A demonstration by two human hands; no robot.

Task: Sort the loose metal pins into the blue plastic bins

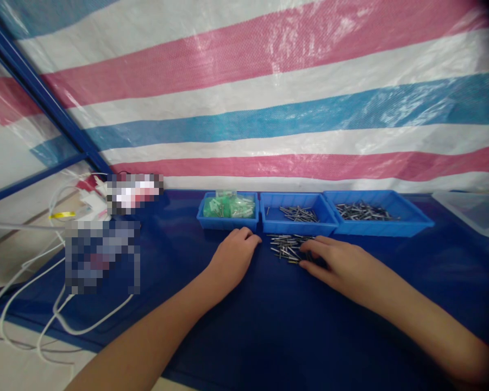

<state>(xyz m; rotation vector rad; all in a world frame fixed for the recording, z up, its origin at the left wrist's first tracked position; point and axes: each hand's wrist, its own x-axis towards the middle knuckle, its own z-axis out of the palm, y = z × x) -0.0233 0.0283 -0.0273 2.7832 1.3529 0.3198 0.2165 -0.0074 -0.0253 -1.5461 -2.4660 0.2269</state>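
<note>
A loose pile of thin, shiny metal pins (pixel 284 248), like rivets or nails, lies on the dark blue tabletop (pixel 293 326). My right hand (pixel 336 260) reaches over the pile's right side, thumb and fingers apart, fingertips touching the pins. Left of the pile, my left hand (pixel 234 258) rests on the table with its fingers curled in; whatever they may hold is hidden. Just behind the pile stands a blue bin (pixel 299 222) with more such pins inside.
A second blue bin (pixel 383 228) on the right holds many pins; a smaller blue bin (pixel 228 223) on the left holds green bags. A clear plastic container (pixel 472 212) sits far right. White cables (pixel 93 328) and blurred items lie left. A striped sheet (pixel 269 125) hangs behind.
</note>
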